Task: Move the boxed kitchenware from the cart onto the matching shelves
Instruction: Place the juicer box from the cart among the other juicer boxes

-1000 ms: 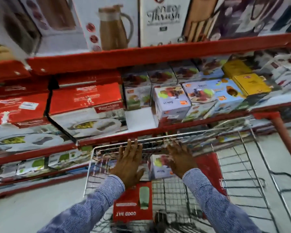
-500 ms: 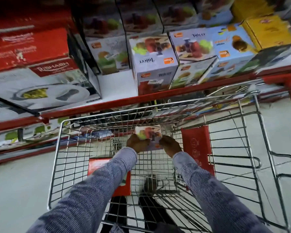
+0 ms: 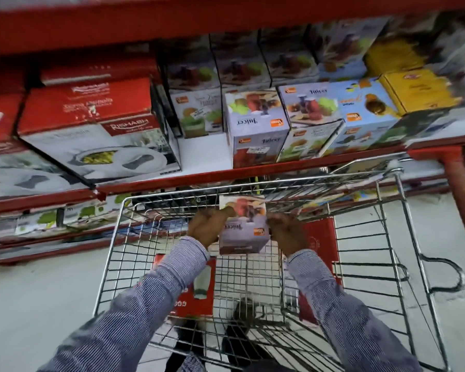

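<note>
Two hands, left hand (image 3: pixel 206 228) and right hand (image 3: pixel 289 232), fingers clamped on upright juicer box (image 3: pixel 243 228), above cart (image 3: pixel 403 237)

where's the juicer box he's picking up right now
In the head view it's mid-frame: the juicer box is held between the left hand and right hand, above the cart.

A bare white gap (image 3: pixel 204 150) is seen on the shelf, walled in on the left by the Rishabh box (image 3: pixel 97 135) and on the right by the front juicer box (image 3: pixel 257 127), with a green-printed box (image 3: pixel 196 114) closing it at the back. Overhead, that gap is capped by the red upper shelf beam (image 3: pixel 226 20), and the way up from the cart is crossed by its front wire rim (image 3: pixel 258 185) and the shelf's red edge (image 3: pixel 253 170).
</note>
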Available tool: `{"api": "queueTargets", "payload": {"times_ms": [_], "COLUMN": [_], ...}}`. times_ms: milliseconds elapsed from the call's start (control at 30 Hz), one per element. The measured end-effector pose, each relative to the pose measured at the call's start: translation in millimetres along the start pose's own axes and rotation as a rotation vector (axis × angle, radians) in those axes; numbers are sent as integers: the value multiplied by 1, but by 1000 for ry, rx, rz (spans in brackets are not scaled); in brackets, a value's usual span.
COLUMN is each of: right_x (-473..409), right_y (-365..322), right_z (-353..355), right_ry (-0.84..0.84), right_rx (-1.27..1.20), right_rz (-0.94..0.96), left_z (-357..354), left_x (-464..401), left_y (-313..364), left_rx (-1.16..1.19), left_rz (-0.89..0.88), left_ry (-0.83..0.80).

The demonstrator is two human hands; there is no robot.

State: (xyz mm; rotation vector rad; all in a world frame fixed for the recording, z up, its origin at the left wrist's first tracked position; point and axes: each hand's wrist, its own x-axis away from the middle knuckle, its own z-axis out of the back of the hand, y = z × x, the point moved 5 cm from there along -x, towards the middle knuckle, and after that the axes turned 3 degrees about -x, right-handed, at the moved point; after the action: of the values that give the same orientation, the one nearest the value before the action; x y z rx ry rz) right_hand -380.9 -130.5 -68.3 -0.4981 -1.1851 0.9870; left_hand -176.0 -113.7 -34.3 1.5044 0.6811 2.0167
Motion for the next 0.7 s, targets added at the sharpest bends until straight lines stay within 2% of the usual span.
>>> {"api": "queueTargets", "payload": {"times_ms": [167, 367, 533, 700], "right_x": [42, 79, 81, 70], "right_y": [-63, -131, -169, -189], "right_z": [14, 13, 5, -2], "right_ry": [54, 65, 52, 57], "right_rx": [-137, -199, -197, -111], "right_rz": [153, 298, 354, 375], "left_z": [44, 96, 121, 129], "left_x": [45, 82, 99, 99], "left_y": [37, 70, 96, 105], "left_rx": [69, 10, -27, -90], "left_rz": [-181, -429, -474, -504], "left_ry": [90, 148, 244, 259]}}
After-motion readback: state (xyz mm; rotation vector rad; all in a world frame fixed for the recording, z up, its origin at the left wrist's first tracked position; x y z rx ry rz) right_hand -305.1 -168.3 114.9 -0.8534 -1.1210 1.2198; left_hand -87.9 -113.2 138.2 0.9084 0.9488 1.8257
